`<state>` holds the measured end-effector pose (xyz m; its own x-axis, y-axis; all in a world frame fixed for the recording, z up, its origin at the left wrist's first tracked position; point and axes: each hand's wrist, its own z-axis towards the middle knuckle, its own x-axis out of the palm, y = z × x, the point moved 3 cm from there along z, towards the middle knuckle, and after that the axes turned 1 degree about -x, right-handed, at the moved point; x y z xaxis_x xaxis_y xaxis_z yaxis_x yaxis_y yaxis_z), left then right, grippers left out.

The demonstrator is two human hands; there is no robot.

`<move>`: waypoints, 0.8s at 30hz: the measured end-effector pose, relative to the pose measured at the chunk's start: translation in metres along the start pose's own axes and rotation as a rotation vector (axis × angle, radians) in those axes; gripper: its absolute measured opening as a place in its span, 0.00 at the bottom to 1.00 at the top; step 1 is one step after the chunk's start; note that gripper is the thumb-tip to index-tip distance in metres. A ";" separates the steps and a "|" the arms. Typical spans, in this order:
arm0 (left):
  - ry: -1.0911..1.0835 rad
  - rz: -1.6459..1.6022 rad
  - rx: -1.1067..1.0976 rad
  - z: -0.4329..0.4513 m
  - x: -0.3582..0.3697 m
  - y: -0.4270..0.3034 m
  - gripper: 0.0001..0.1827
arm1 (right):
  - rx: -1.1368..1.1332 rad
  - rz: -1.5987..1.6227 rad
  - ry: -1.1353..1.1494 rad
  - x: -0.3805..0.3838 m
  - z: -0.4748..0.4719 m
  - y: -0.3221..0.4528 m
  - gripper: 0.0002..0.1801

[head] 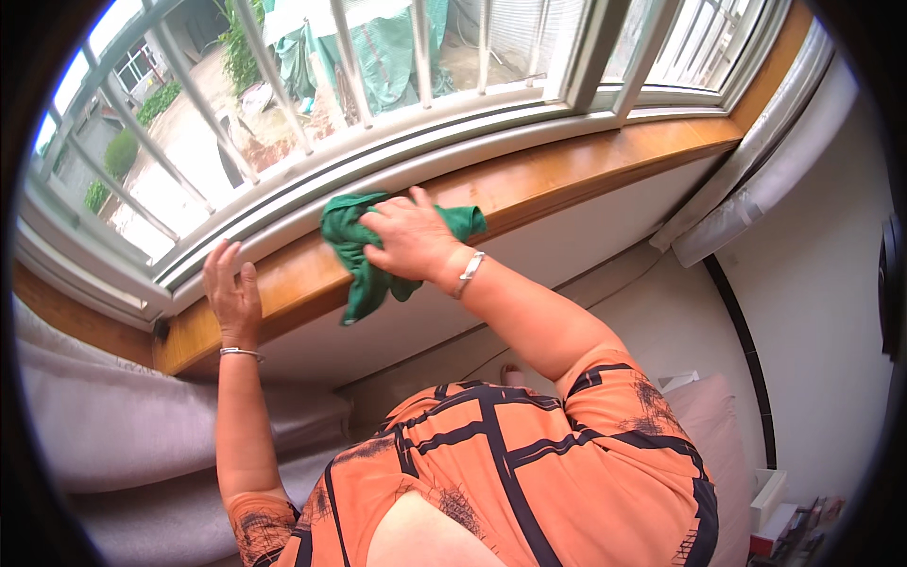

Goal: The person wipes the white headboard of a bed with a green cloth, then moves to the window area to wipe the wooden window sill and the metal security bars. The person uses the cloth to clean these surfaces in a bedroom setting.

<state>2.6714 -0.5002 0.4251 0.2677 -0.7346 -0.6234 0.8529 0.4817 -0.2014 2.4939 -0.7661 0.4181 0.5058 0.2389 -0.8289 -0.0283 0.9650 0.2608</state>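
Note:
A green cloth [354,227] lies bunched on the wooden windowsill [567,170], its loose end hanging over the sill's front edge. My right hand [411,237] presses on the cloth from above, with part of it under the palm. Farther left, my left hand [232,294] is raised at the sill, holding nothing, its fingertips by the white window frame [283,220]. Whether those fingertips touch the frame I cannot tell. Each wrist wears a metal bracelet.
Metal bars [273,78] stand outside the glass. A light curtain [127,411] hangs at the left, and another curtain [765,170] is gathered at the right. Below right are a pink-covered surface [716,425] and a white box [769,500] beside several small items.

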 end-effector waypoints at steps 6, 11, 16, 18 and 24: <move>0.083 0.258 -0.114 0.006 0.036 -0.034 0.21 | 0.193 -0.187 -0.146 -0.096 -0.078 -0.200 0.19; 0.109 0.292 -0.144 0.001 0.034 -0.016 0.20 | 0.533 -0.390 -0.225 -0.187 -0.153 -0.379 0.22; 0.127 0.280 -0.185 0.000 0.032 -0.017 0.19 | 0.920 -0.500 -0.229 -0.271 -0.202 -0.539 0.28; 0.126 0.276 -0.200 -0.001 0.030 -0.016 0.19 | 1.085 -0.567 -0.179 -0.295 -0.208 -0.583 0.32; 0.098 0.260 -0.174 -0.008 0.030 0.000 0.19 | 0.665 -0.271 -0.412 -0.303 -0.156 -0.503 0.24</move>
<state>2.6756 -0.5187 0.4009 0.4151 -0.5307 -0.7389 0.6698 0.7279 -0.1465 2.2208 -1.3067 0.4612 0.7010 -0.1768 -0.6909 0.5905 0.6871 0.4233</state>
